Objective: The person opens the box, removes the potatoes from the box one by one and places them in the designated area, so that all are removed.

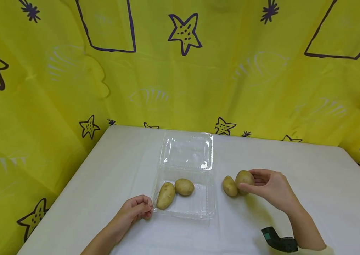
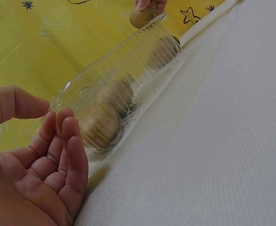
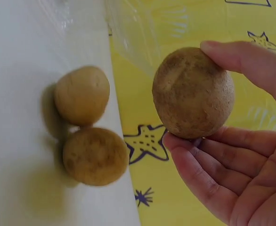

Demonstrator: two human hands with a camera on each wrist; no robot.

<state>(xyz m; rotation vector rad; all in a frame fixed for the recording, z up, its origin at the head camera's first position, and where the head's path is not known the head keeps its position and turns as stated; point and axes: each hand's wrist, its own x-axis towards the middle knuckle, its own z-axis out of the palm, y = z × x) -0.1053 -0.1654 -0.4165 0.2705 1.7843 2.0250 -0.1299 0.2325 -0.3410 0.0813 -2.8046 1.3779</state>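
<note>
A clear plastic clamshell container [image 1: 199,209] lies on the table with its lid [image 1: 186,150] laid open toward the back. Two potatoes [image 1: 166,196] [image 1: 184,187] rest in the left part of its base. At the container's near left corner, my left hand [image 1: 138,207] pinches the rim between thumb and fingertips. To the container's right, my right hand [image 1: 270,187] holds a round potato [image 3: 193,92] between thumb and fingers, raised off the table. Below it, in the right wrist view, sit two more potatoes [image 3: 83,96] [image 3: 95,156] side by side; the head view largely hides one behind the held potato.
A white cloth [image 1: 103,177] covers the table. Yellow curtains [image 1: 154,71] with starfish and fish prints hang along its back and sides. A black strap piece [image 1: 280,241] sits at my right wrist, by a pale sleeve [image 1: 315,250].
</note>
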